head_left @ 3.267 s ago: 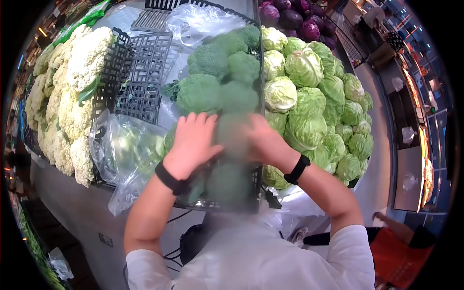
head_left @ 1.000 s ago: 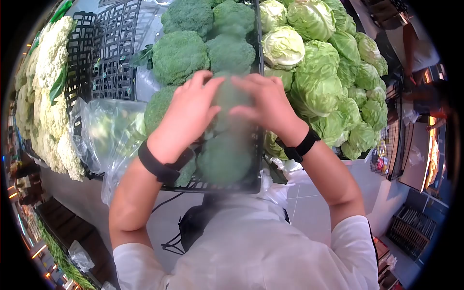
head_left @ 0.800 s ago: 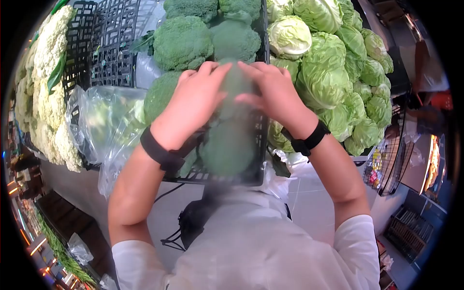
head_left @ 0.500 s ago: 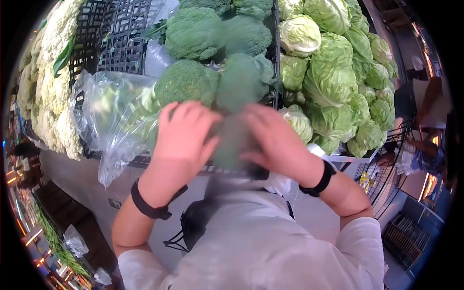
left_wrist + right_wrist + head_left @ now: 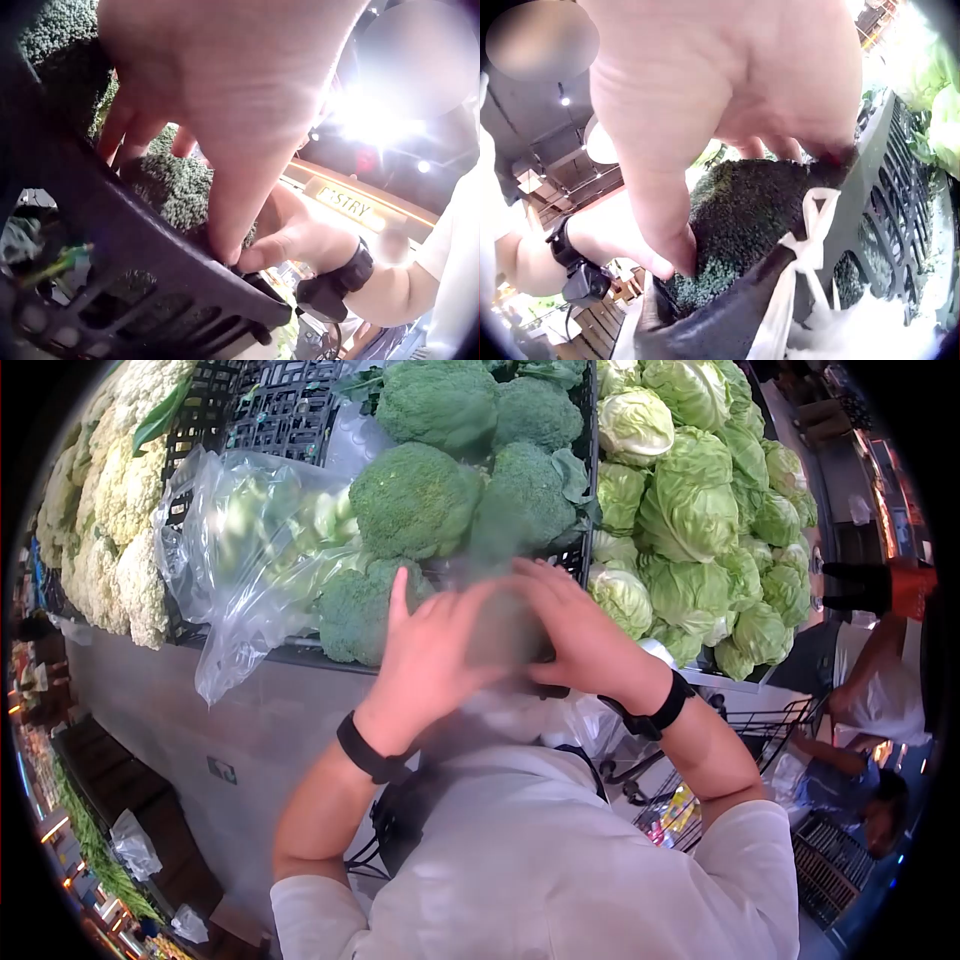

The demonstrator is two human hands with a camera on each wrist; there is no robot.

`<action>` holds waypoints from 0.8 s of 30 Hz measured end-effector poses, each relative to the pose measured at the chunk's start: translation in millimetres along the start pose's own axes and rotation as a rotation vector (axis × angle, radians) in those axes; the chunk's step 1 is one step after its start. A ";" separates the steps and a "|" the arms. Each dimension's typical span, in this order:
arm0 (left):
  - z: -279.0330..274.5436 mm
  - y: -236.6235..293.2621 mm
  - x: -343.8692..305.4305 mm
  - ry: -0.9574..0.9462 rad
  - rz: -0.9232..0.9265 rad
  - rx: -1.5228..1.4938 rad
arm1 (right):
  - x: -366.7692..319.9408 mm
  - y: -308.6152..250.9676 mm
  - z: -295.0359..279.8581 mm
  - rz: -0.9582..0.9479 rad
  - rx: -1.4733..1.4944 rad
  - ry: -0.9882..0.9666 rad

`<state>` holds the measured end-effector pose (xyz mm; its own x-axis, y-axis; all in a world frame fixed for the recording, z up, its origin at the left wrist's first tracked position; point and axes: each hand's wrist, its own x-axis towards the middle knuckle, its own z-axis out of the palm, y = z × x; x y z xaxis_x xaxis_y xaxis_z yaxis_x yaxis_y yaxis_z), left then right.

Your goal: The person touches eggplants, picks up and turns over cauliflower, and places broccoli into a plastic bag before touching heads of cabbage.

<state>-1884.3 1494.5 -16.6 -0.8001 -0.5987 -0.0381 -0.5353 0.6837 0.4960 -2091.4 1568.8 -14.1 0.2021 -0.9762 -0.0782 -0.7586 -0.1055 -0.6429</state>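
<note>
A broccoli head (image 5: pixel 739 214) sits at the front corner of a black plastic crate (image 5: pixel 169 236), between my two hands. My left hand (image 5: pixel 435 645) grips it from the left, its thumb near the crate's rim and its fingers reaching behind the head. In the head view its index finger points up beside another broccoli head (image 5: pixel 350 615). My right hand (image 5: pixel 590 635) grips the same head from the right, fingers over the far side and thumb in front. The two thumbs nearly meet in the left wrist view. A blurred patch covers the gripped head in the head view.
Several more broccoli heads (image 5: pixel 415 500) fill the crate behind. Bagged green vegetables (image 5: pixel 270 540) lie to the left, with cauliflower (image 5: pixel 115 510) beyond. Cabbages (image 5: pixel 690 510) are stacked right of the crate wall. A white tied plastic bag (image 5: pixel 806 255) hangs at the front edge.
Both hands have come back from farther in the crate to its front corner, around the front broccoli head. The left index finger has straightened upward. The head view has shifted.
</note>
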 end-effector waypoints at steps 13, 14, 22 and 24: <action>11.9 4.2 2.0 0.060 0.010 0.091 | -15.6 -2.4 22.2 0.141 -0.332 0.071; 12.6 4.4 1.9 0.051 0.001 0.092 | -14.1 -2.8 22.3 0.147 -0.350 0.053; -15.8 7.2 -32.2 0.166 0.003 0.061 | -14.5 -28.1 6.1 0.112 -0.266 0.162; -30.4 -10.8 -48.9 0.246 -0.066 0.095 | -8.9 -36.7 7.3 -0.040 -0.018 0.199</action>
<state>-1831.1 1503.7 6.3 -0.6788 -0.7187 0.1504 -0.6163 0.6690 0.4154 -2060.9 1582.7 4.7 0.1074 -0.9891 0.1008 -0.7637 -0.1470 -0.6286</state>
